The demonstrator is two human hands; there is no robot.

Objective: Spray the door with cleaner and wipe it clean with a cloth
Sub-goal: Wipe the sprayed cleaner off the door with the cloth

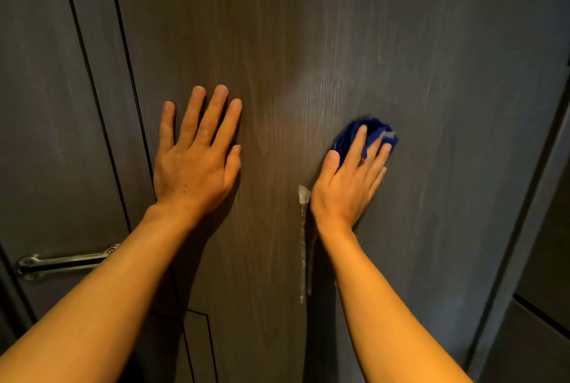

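A dark wood-grain door (308, 43) fills the view. My left hand (197, 154) lies flat against it with the fingers spread and nothing in it. My right hand (348, 179) presses a crumpled blue cloth (370, 132) against the door, the cloth showing above my fingers. A blob of white cleaner foam (303, 194) sits just left of my right wrist, and a thin streak (303, 259) runs down from it. No spray bottle is in view.
A metal lever handle (61, 262) sticks out at the lower left, beside dark inlaid lines on the door. The door frame (524, 243) and a neighbouring panel (549, 259) run down the right side.
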